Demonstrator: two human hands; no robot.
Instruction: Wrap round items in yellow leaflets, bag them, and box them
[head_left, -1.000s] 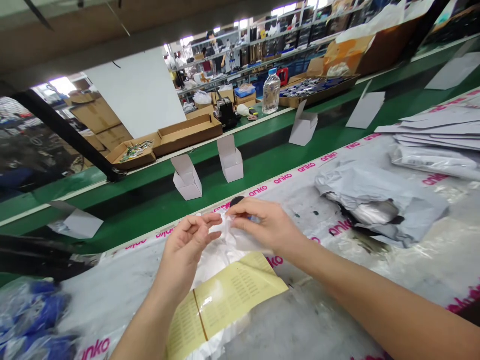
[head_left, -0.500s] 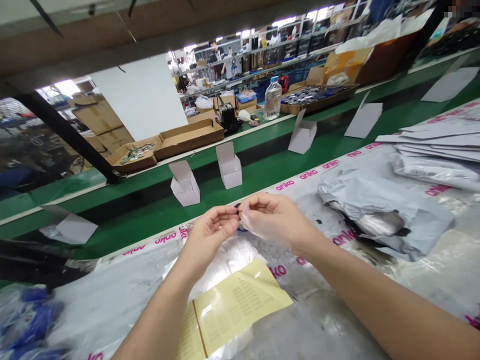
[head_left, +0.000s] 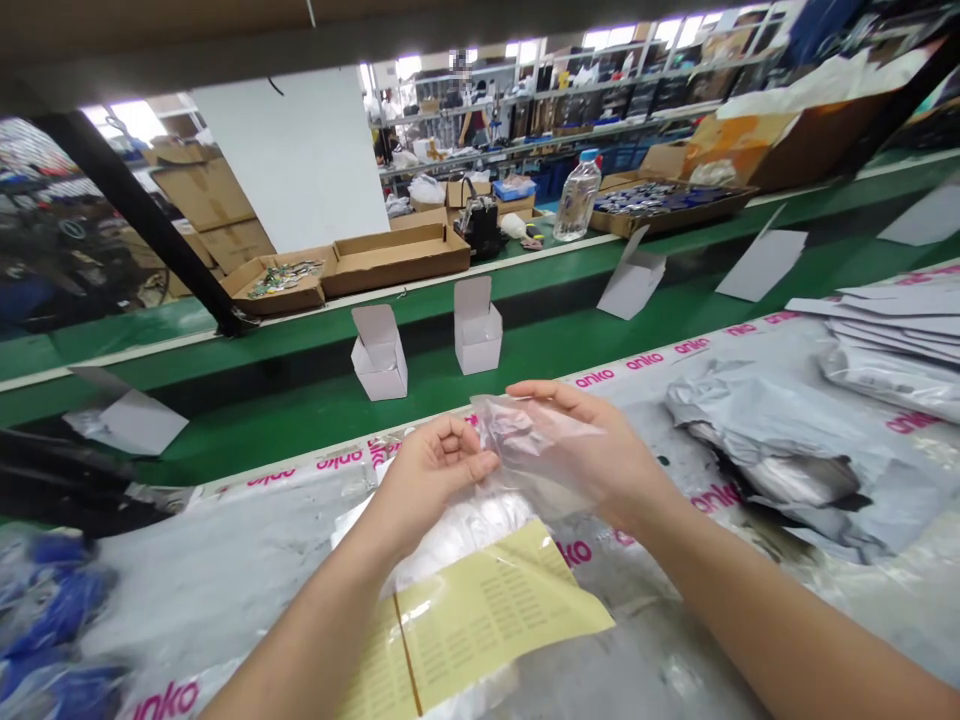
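My left hand (head_left: 442, 465) pinches the edge of a clear plastic bag (head_left: 536, 455) between thumb and fingers. On the other side of the bag, my right hand (head_left: 611, 450) grips it; the film lies over part of the fingers and hides how they close. No contents can be made out in the bag. Below both hands lies a pile of clear plastic bags (head_left: 457, 545), with a yellow printed sheet (head_left: 510, 600) on its near part.
White open boxes (head_left: 480, 345) stand along the green conveyor belt (head_left: 427, 355) beyond the bench. A torn grey plastic mailer (head_left: 765, 400) and flat white cartons (head_left: 900, 320) lie at right. Blue bagged items (head_left: 49, 610) sit at left. A low shelf beam (head_left: 420, 45) crosses overhead.
My hands have drawn apart a little, and a clear plastic bag now stretches between them. A small dark item glimpsed at the fingertips earlier no longer shows. The camera view has shifted slightly.
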